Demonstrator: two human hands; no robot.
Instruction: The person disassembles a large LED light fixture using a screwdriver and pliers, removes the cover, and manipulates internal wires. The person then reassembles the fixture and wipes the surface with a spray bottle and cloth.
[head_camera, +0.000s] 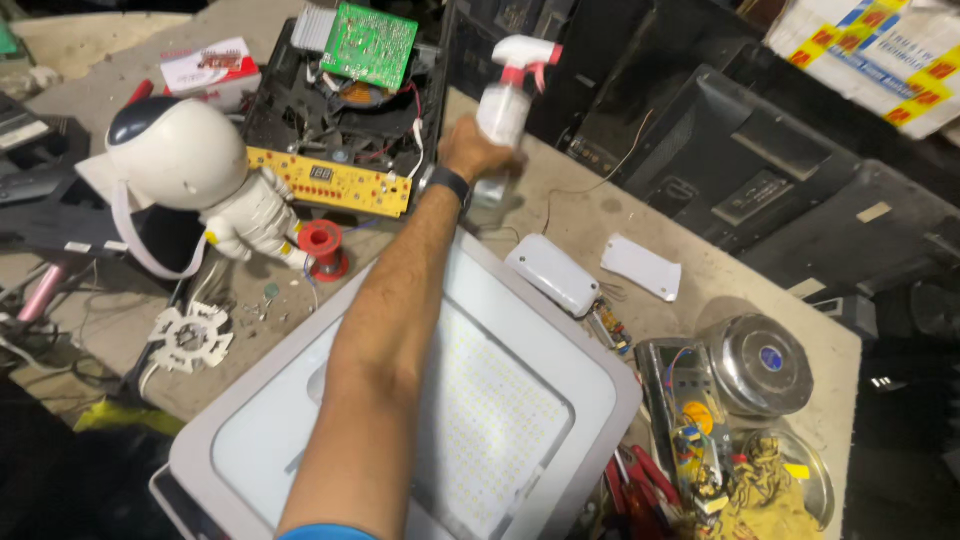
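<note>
1. Nearest, at the bottom of the frame, a large grey LED floodlight panel (500, 420) lies face up on the workbench (570, 215), its lower edge cut off by the frame.
2. One bare forearm crosses the panel toward the upper middle; which arm it is cannot be told for certain, though I take it as the right hand (475, 150), with a dark wristband (447, 183).
3. That hand is wrapped around a clear spray bottle (500, 110) with a white-and-pink trigger head, standing upright, long axis vertical, at the far edge of the bench. The fingers hide the bottle's lower body.
4. Left of it sit a yellow circuit strip (330, 182), a green circuit board (370, 42), and a white astronaut figure (190, 160).
5. No other hand shows anywhere.
</note>
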